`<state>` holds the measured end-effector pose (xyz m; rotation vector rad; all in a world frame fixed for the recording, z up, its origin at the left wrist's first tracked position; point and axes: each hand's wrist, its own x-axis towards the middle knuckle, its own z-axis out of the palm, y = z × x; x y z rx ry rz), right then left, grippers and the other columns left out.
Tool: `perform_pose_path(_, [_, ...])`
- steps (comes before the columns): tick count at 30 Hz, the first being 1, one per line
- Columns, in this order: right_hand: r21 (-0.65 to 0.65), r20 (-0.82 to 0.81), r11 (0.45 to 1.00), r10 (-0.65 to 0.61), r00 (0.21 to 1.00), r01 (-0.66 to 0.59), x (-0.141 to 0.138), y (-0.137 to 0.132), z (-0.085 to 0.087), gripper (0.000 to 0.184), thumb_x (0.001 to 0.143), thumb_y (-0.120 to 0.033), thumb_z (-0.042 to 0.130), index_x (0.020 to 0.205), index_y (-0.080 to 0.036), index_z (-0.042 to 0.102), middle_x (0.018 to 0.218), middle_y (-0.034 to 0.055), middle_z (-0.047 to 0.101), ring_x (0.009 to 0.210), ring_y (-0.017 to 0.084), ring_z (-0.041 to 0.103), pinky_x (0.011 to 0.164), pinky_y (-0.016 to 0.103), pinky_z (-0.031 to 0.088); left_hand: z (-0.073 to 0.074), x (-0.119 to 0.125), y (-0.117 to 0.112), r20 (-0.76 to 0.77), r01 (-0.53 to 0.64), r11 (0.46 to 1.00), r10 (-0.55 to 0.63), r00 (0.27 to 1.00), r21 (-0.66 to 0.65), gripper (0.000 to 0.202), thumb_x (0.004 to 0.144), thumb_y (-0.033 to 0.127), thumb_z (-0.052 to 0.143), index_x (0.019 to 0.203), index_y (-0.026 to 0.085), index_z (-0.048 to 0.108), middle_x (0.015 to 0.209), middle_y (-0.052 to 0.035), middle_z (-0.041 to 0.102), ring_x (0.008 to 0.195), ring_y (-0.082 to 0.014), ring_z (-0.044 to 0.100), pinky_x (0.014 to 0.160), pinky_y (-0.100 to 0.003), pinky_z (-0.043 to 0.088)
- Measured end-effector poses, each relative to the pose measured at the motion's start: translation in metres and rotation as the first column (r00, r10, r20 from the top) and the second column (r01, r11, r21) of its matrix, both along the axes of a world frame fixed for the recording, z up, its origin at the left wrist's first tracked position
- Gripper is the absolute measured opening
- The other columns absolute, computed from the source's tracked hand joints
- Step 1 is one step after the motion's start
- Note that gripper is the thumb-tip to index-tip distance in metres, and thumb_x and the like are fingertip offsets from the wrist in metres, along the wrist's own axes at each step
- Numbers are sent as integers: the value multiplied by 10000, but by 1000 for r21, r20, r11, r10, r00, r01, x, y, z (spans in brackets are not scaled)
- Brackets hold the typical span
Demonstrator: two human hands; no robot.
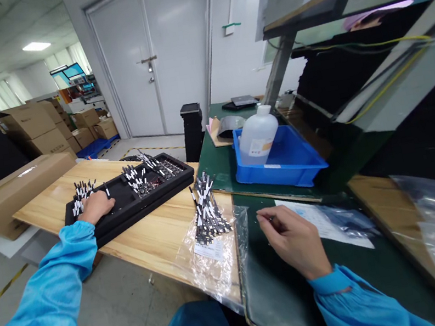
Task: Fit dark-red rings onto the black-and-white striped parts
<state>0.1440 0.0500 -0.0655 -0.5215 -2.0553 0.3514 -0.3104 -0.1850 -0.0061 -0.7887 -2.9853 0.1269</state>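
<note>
My left hand reaches into the black foam tray, its fingers pinched together. A thin black-and-white strip stands up at its fingertips and seems to be held by them. Bundles of similar strips lie in the tray, some close beside this hand. Over the green tabletop, my right hand is loosely curled, thumb and forefinger together, and nothing shows in it. To its left, a fanned pile of strips lies on a clear plastic bag with a white label.
A blue bin holding a large white bottle stands on the green table beyond my right hand. Near it lies a paper sheet under plastic. Metal shelving overhangs the right. A long cardboard box sits left of the wooden board.
</note>
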Motion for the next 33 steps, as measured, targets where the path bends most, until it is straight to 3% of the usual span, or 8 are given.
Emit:
perform_pose_path(8, [8, -5, 1000, -9, 1000, 9, 0, 0, 0, 98, 925, -267, 590, 900, -201, 657, 738, 25, 636, 577, 146, 547, 595, 291, 461, -2, -13, 3, -4, 5, 1000, -5, 1000, 14, 442, 814, 423, 498, 974, 98, 752, 1089, -265, 727, 1057, -421, 664, 904, -498, 471])
perform_pose_path(14, [5, -3, 1000, 0, 1000, 0, 0, 1, -1, 78, 927, -255, 600, 902, -203, 652, 743, 16, 626, 577, 137, 540, 600, 282, 452, 10, -42, 14, -35, -42, 997, 44, 998, 64, 506, 805, 458, 531, 1038, 60, 740, 1149, -303, 694, 1118, -440, 635, 864, -452, 490])
perform_pose_path(20, [8, 2, 1000, 2, 1000, -2, 0, 3, -2, 57, 923, -240, 608, 914, -205, 651, 747, 9, 618, 569, 130, 533, 600, 282, 449, 4, -64, 31, 6, -98, 989, 98, 995, 107, 488, 714, 386, 657, 1056, 48, 734, 1158, -312, 689, 1092, -446, 643, 826, -453, 486])
perform_pose_path(28, [11, 13, 1000, -7, 1000, 7, 1, 5, -5, 55, 927, -242, 608, 922, -206, 649, 747, 11, 621, 573, 134, 542, 593, 286, 446, 2, -71, 35, 21, -144, 975, 143, 989, 168, 412, 690, 315, 674, 1008, 61, 732, 1176, -304, 682, 1123, -459, 617, 910, -534, 420])
perform_pose_path(33, [-14, 4, 1000, 10, 1000, -10, 0, 7, -7, 47, 921, -243, 621, 928, -207, 652, 757, 12, 625, 577, 132, 539, 604, 290, 449, 10, -65, 30, 26, -164, 956, 162, 986, 244, 358, 664, 319, 689, 908, 60, 721, 1126, -317, 685, 1087, -460, 621, 865, -502, 437])
